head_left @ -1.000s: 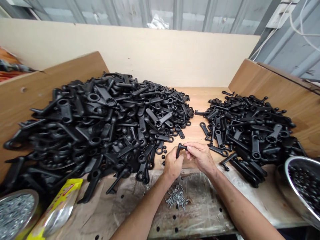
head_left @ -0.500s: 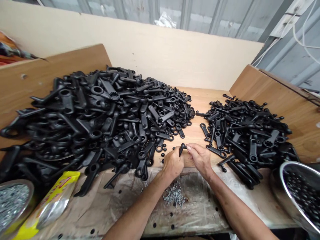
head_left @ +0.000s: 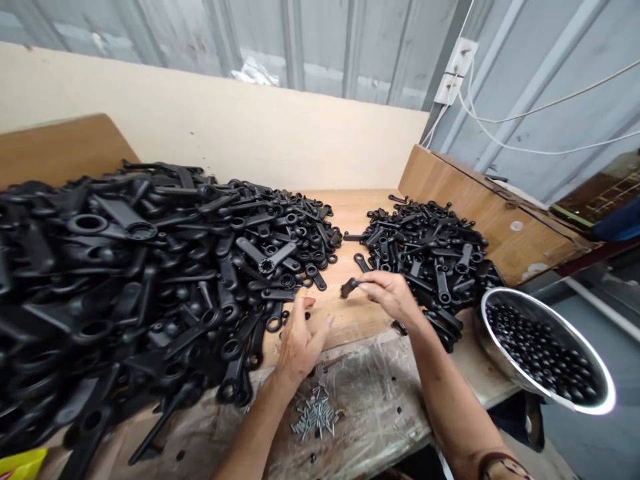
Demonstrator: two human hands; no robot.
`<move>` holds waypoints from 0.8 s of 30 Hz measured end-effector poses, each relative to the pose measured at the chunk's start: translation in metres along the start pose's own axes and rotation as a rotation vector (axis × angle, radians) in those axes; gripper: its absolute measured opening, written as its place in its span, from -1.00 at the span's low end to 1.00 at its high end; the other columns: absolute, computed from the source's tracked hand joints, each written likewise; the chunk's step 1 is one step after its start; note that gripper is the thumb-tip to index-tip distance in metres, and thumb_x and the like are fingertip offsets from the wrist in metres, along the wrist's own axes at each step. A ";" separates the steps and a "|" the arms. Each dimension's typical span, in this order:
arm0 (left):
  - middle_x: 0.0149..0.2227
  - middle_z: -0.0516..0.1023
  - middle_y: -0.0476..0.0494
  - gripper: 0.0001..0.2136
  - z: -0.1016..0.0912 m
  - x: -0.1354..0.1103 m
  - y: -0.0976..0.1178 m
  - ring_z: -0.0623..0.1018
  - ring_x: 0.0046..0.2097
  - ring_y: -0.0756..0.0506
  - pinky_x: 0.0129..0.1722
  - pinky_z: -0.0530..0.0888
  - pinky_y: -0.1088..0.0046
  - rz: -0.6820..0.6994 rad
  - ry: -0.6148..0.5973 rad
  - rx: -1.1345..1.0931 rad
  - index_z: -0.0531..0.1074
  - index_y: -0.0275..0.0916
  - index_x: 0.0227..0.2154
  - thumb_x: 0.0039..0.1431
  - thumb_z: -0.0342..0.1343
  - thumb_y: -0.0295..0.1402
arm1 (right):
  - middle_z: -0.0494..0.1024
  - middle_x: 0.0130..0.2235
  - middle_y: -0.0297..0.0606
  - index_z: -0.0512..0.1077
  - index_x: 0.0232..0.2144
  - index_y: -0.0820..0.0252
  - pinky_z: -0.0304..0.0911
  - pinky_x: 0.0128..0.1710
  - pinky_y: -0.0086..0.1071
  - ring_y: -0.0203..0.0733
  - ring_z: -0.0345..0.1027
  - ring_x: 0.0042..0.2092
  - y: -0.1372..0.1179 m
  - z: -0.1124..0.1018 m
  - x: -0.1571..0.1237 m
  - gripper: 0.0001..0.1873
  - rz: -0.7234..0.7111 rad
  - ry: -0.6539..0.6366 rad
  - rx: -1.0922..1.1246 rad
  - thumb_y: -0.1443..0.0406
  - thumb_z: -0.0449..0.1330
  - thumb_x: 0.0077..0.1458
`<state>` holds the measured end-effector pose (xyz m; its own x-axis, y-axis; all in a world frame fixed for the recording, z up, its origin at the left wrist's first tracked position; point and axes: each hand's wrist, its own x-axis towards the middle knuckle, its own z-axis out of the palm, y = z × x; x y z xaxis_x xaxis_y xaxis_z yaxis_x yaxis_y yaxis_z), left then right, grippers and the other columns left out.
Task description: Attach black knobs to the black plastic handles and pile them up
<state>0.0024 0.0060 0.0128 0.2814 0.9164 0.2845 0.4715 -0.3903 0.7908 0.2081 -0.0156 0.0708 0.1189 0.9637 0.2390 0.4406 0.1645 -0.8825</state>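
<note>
My right hand (head_left: pixel 393 293) pinches a black crank handle (head_left: pixel 349 288) between thumb and fingers, holding it just above the wooden board. My left hand (head_left: pixel 300 343) is empty, with thumb and fingers apart, at the near right edge of a big heap of black crank handles (head_left: pixel 200 250). A smaller heap of similar handles (head_left: pixel 425 247) lies beyond and beside my right hand. Below my left hand is a small pile of silvery metal pins or screws (head_left: pixel 317 417) on the plastic-covered bench (head_left: pixel 370 400).
At the right, a metal bowl (head_left: pixel 607 400) holds many small black knobs (head_left: pixel 540 353). Low wooden boards (head_left: pixel 450 200) bound the work surface. White cables (head_left: pixel 525 150) hang from a socket strip at the corrugated wall. A yellow packet (head_left: pixel 23 465) shows at the lower left.
My hands have come apart. The left has let go of the handle and opened toward the large heap; the right keeps the handle. The view has turned right.
</note>
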 end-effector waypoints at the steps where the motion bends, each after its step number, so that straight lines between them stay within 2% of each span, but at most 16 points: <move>1: -0.09 0.40 -0.19 -0.43 -0.003 0.001 -0.002 0.42 -0.06 -0.13 -0.08 0.36 0.29 -0.018 0.048 -0.019 0.01 -0.23 0.13 0.08 0.01 -0.19 | 0.52 -0.37 -0.29 0.51 -0.37 0.18 0.22 -0.30 -0.43 -0.25 0.37 -0.34 0.001 -0.013 0.000 -0.81 -0.049 0.073 -0.141 0.27 0.12 0.01; 3: -0.10 0.41 -0.17 -0.44 -0.007 0.005 -0.007 0.43 -0.08 -0.13 -0.10 0.37 0.30 -0.042 0.150 -0.062 0.01 -0.21 0.13 0.08 0.02 -0.20 | 0.54 -0.30 -0.28 0.51 -0.35 0.14 0.20 -0.23 -0.42 -0.21 0.38 -0.25 0.004 -0.033 0.001 -0.80 -0.066 0.150 -0.430 0.30 0.09 0.03; 4: -0.11 0.42 -0.17 -0.44 -0.009 0.007 -0.010 0.44 -0.09 -0.12 -0.11 0.37 0.31 -0.042 0.192 -0.081 0.02 -0.21 0.13 0.08 0.02 -0.21 | 0.54 -0.28 -0.28 0.51 -0.34 0.12 0.19 -0.23 -0.42 -0.20 0.38 -0.22 0.006 -0.039 0.002 -0.79 -0.029 0.144 -0.573 0.30 0.08 0.03; 7: -0.16 0.44 -0.15 -0.48 -0.010 0.009 -0.013 0.46 -0.15 -0.09 -0.19 0.40 0.38 -0.038 0.295 -0.104 0.08 -0.23 0.10 0.08 0.02 -0.24 | 0.55 -0.27 -0.27 0.52 -0.34 0.05 0.18 -0.29 -0.41 -0.14 0.39 -0.18 0.015 -0.039 0.007 -0.77 0.210 -0.013 -0.947 0.31 0.06 0.01; 10: -0.37 0.48 -0.08 -0.72 -0.003 0.001 -0.005 0.48 -0.37 -0.02 -0.36 0.39 0.47 0.040 0.264 -0.054 0.30 -0.26 -0.11 0.12 -0.04 -0.31 | 0.56 -0.35 -0.17 0.54 -0.42 0.09 0.18 -0.37 -0.37 -0.04 0.42 -0.23 0.022 -0.030 0.012 -0.75 0.367 -0.148 -1.092 0.32 0.04 -0.01; 11: -0.48 0.45 -0.04 -0.82 0.002 -0.004 -0.001 0.46 -0.43 0.00 -0.40 0.37 0.49 0.124 0.198 -0.015 0.36 -0.26 -0.26 0.12 -0.07 -0.35 | 0.55 -0.36 -0.13 0.54 -0.45 0.12 0.17 -0.40 -0.35 -0.01 0.42 -0.25 0.024 -0.028 0.012 -0.75 0.380 -0.162 -1.106 0.32 0.04 -0.02; 13: -0.60 0.37 -0.02 -0.84 0.014 -0.014 0.008 0.40 -0.51 0.01 -0.46 0.32 0.50 0.354 0.058 0.066 0.35 -0.26 -0.49 0.11 -0.11 -0.42 | 0.54 -0.32 -0.10 0.53 -0.45 0.13 0.18 -0.41 -0.32 0.02 0.41 -0.25 0.028 -0.028 0.012 -0.76 0.351 -0.135 -1.138 0.28 0.05 -0.01; 15: -0.63 0.35 0.00 -0.86 0.027 -0.025 0.015 0.37 -0.54 0.02 -0.49 0.29 0.49 0.582 -0.041 0.123 0.33 -0.25 -0.54 0.06 -0.09 -0.43 | 0.51 -0.24 -0.12 0.52 -0.38 0.12 0.20 -0.38 -0.32 0.00 0.40 -0.21 0.031 -0.028 0.011 -0.76 0.235 -0.029 -1.131 0.23 0.06 0.01; 17: -0.64 0.33 0.01 -0.90 0.036 -0.033 0.020 0.33 -0.57 0.02 -0.51 0.26 0.47 0.740 -0.069 0.159 0.31 -0.25 -0.54 0.01 -0.07 -0.44 | 0.50 -0.20 -0.17 0.50 -0.32 0.12 0.22 -0.30 -0.33 -0.07 0.38 -0.18 0.030 -0.020 0.010 -0.73 0.049 0.075 -0.993 0.20 0.05 0.04; 18: -0.64 0.32 0.02 -0.91 0.038 -0.035 0.021 0.32 -0.57 0.01 -0.52 0.25 0.47 0.783 -0.060 0.172 0.31 -0.25 -0.54 -0.02 -0.07 -0.45 | 0.51 -0.21 -0.18 0.50 -0.30 0.13 0.23 -0.25 -0.35 -0.11 0.37 -0.17 0.030 -0.012 0.011 -0.73 -0.027 0.086 -0.884 0.19 0.04 0.05; 20: -0.63 0.31 0.00 -0.91 0.037 -0.037 0.022 0.31 -0.55 -0.01 -0.53 0.24 0.45 0.813 -0.011 0.192 0.32 -0.26 -0.52 -0.06 -0.08 -0.47 | 0.52 -0.24 -0.20 0.49 -0.31 0.15 0.22 -0.19 -0.37 -0.15 0.37 -0.19 0.029 0.012 0.013 -0.74 -0.096 0.015 -0.683 0.22 0.04 0.06; 24: -0.59 0.31 -0.05 -0.83 0.026 -0.033 0.019 0.32 -0.51 -0.05 -0.50 0.26 0.41 0.757 0.100 0.232 0.36 -0.29 -0.41 -0.07 -0.10 -0.49 | 0.51 -0.22 -0.22 0.46 -0.24 0.13 0.19 -0.22 -0.36 -0.15 0.36 -0.21 0.032 0.068 0.026 -0.75 -0.010 -0.147 -0.585 0.26 0.10 0.01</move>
<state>0.0235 -0.0339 0.0045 0.5235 0.3945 0.7552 0.3472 -0.9082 0.2337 0.1652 0.0294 0.0213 0.0064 0.9885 0.1508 0.8623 0.0709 -0.5015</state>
